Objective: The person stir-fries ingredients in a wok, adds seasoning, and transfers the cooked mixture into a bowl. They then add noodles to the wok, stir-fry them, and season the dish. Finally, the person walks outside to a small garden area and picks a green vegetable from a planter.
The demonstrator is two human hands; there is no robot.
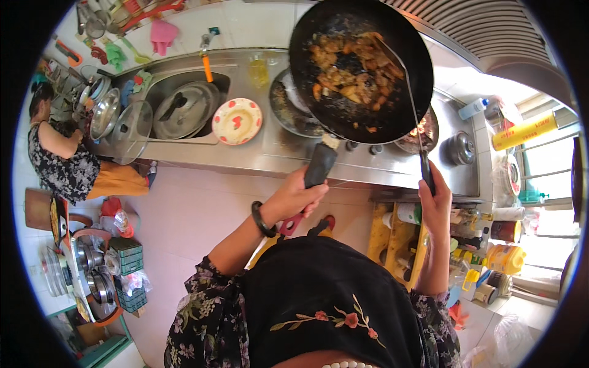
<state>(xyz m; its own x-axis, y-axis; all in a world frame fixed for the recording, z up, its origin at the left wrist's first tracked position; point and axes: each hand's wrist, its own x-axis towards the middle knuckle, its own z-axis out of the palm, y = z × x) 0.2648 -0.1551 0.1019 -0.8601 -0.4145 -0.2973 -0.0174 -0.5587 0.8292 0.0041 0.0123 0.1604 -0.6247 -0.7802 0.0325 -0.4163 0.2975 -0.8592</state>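
Note:
My left hand [291,195] grips the handle of a black wok [331,112], which is raised above the counter and tilted so its inside faces me. The handle has a black grip and a red end with a hole. Browned, glossy pieces of food [356,69] lie in the wok, with a few bits near its lower rim. In my right hand [435,200] is the black handle of a metal spatula [411,92], whose blade reaches into the food. Behind the wok, a burner [421,131] glows orange. The wok partly covers a second burner [294,122] to the left.
A red-patterned plate [237,121] stands beside the sink [158,89], which holds a large lid. A glass lid [133,131] leans over the counter edge. Another person [64,142] is at the far left. A lidded pot [460,148] and a bottle-filled wooden rack [400,230] are at right.

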